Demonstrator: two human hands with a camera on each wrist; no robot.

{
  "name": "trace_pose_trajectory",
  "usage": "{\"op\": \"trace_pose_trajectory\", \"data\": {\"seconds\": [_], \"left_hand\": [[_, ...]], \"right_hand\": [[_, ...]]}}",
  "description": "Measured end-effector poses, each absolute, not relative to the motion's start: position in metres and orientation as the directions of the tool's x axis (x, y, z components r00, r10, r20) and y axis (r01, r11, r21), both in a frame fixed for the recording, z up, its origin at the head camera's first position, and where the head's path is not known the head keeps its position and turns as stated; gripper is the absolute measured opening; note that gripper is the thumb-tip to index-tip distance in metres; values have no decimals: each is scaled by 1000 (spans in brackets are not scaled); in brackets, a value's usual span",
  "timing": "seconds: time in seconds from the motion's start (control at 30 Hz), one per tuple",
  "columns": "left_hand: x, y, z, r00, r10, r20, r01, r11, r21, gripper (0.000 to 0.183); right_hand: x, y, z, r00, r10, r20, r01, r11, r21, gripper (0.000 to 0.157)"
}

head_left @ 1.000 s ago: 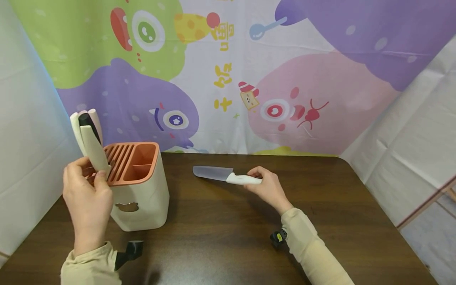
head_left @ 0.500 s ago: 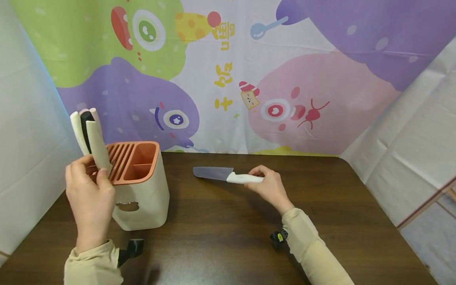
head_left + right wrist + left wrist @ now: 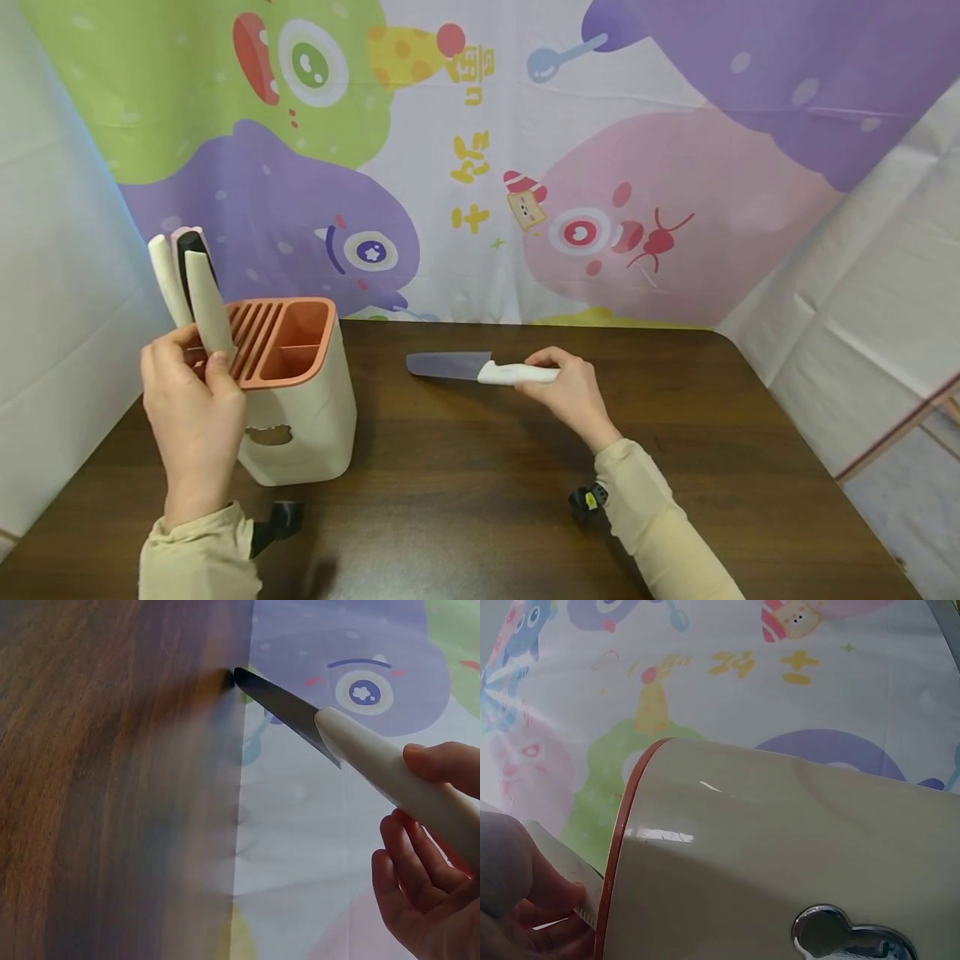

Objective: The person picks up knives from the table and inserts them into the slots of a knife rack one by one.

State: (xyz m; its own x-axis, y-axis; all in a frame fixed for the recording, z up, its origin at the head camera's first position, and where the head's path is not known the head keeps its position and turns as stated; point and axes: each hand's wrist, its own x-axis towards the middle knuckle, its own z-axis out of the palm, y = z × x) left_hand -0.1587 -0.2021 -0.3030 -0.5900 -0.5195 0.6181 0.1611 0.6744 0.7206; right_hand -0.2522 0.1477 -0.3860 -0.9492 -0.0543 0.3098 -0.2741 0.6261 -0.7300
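Observation:
In the head view my left hand (image 3: 193,417) is at the near-left side of a cream knife block (image 3: 307,437) with an orange slotted top. Thumb and fingers pinch the base of a cream knife handle (image 3: 208,304), close to the orange rim; its blade is hidden. Behind that handle stand a black handle (image 3: 193,242) and a white handle (image 3: 169,279). To the right, my right hand (image 3: 570,392) grips the white handle of a broad-bladed kitchen knife (image 3: 450,364), whose blade points left. The right wrist view shows the thumb on top of this knife handle (image 3: 375,754).
The block's top also has two square compartments (image 3: 300,329) on its right side. Brown wooden table (image 3: 465,500) runs beneath both hands. A cartoon-printed curtain (image 3: 465,275) hangs along the table's back edge, with white sheets at both sides.
My left hand has shifted slightly right, and the cream handle it pinches now leans less to the left. The black handle has moved right too. My right hand and its knife have barely moved.

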Motion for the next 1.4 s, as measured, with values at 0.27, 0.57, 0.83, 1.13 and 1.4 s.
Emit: {"op": "trace_pose_trajectory", "data": {"seconds": [0.27,0.57,0.83,1.13,1.4], "left_hand": [[-159,-202,-303,-565,-568,599,124,659,742,28],[-158,-201,-301,-503,-602,620,145,648,748,22],[-156,-200,-300,-471,-617,630,156,645,748,21],[-152,-195,-296,-465,-597,653,207,644,737,20],[-150,-188,-296,-483,-536,692,242,678,694,18]], "right_hand": [[-251,147,-384,-945,-44,323,-279,624,-730,30],[-248,144,-379,-944,-12,330,-272,596,-756,29],[-246,145,-379,-942,8,336,-277,548,-789,29],[-245,145,-378,-937,40,347,-279,514,-811,30],[-243,146,-376,-928,63,368,-294,485,-824,32]]}}
